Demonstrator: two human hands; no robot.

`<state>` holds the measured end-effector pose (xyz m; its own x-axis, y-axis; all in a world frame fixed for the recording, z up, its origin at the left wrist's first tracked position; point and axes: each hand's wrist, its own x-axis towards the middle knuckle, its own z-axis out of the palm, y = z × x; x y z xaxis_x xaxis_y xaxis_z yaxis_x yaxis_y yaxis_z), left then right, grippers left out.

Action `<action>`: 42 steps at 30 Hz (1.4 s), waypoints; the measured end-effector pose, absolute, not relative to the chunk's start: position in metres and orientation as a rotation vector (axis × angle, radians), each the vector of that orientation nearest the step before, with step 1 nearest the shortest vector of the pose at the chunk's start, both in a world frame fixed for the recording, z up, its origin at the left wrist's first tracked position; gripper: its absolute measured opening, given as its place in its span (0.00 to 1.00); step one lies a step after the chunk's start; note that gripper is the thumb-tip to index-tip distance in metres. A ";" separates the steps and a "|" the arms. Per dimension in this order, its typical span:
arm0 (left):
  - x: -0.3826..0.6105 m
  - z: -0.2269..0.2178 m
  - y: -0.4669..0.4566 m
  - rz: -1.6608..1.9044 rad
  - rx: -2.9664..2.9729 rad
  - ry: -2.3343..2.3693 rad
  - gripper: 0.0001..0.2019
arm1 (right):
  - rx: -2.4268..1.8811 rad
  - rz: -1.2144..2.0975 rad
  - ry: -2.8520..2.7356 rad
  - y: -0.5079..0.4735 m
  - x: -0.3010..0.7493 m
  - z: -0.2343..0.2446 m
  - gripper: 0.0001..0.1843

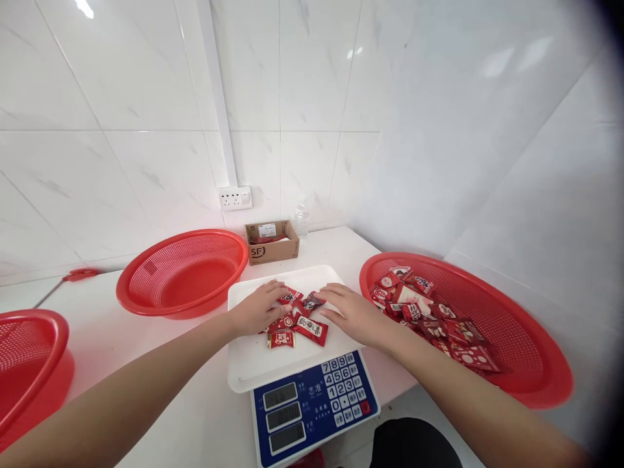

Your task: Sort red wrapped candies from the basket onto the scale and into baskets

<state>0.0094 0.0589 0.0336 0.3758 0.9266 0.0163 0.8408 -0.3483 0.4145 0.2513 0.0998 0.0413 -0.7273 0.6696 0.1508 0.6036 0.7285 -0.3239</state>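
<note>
**First:** While the left hand (258,311) lies palm down on the white tray (253,370), how do its fingers stand?

**Second:** Loosely spread, with the tips resting on the left side of a small heap of red candy packets (298,322). Nothing is pinched.

**First:** And the right hand (353,313)?

**Second:** It is also flat and palm down. The fingers are stretched out close together and point left, and their tips touch the heap from the other side. The heap lies between the two hands, about the middle of the tray.

**First:** What carries the tray?

**Second:** A scale (314,406). Its blue front panel, with three displays and a number pad, faces the person just below the tray.

**First:** And further out?

**Second:** Close beside the tray on the right, a red mesh basket (531,338) holds many further packets (441,328), piled toward its left side. Behind the left hand a second red basket (146,279) of the same kind stands on the white counter (107,338). A third red basket (49,331) shows at the left edge. A small cardboard box (272,244) sits against the tiled wall behind the tray, under a wall socket (235,198).
</note>
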 end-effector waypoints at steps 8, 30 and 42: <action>0.025 0.032 0.029 0.288 2.339 1.603 0.32 | -1.441 0.426 -2.445 0.081 0.337 0.025 0.27; 0.080 0.026 0.049 0.062 2.374 1.719 0.34 | -1.798 0.400 -2.102 0.057 0.403 -0.026 0.28; 0.042 0.035 0.044 0.069 2.649 1.359 0.24 | -1.844 0.349 -2.076 0.051 0.399 -0.019 0.27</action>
